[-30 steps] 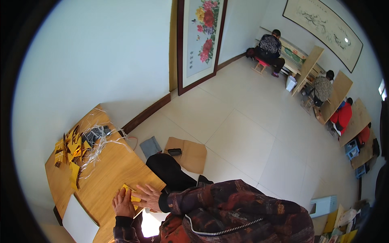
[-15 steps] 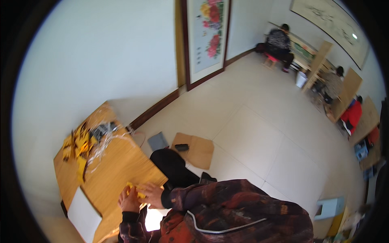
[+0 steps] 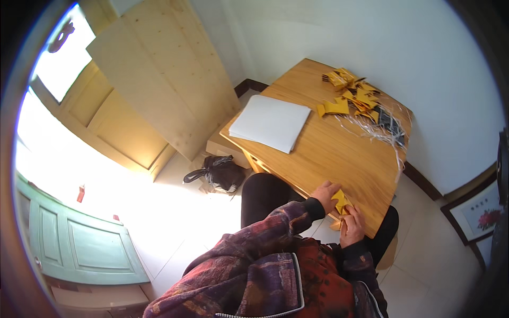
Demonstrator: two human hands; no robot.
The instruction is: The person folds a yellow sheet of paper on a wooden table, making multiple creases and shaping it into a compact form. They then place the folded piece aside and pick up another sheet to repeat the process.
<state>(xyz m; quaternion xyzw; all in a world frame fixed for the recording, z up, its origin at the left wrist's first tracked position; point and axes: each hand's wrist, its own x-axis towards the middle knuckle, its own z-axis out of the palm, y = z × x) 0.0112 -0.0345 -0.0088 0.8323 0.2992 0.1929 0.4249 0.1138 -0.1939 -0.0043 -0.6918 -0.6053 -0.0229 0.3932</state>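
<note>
At the near edge of the wooden table [image 3: 318,161], both my hands are closed on a small folded yellow paper piece [image 3: 341,200]. My left hand [image 3: 325,195] grips its left side, with the fingertips pressed on the paper. On the right side, my right hand [image 3: 353,224] pinches the piece between thumb and fingers. Part of the paper is hidden under the fingers. A heap of similar yellow folded pieces [image 3: 366,98] lies at the far right of the table. Beside the heap are tangled clear plastic strips [image 3: 366,127] and a dark grey bundle [image 3: 389,124].
A stack of white sheets [image 3: 270,123] lies on the table's left part. Left of the table, a black plastic bag [image 3: 221,174] is on the floor near a large leaning wooden board [image 3: 164,69]. A green panelled door [image 3: 87,241] stands lower left, a framed picture [image 3: 480,214] at right.
The view has swung strongly to the left, from the room with other seated people to the table and bright doorway. Both hands remain on the yellow paper piece at the table's edge.
</note>
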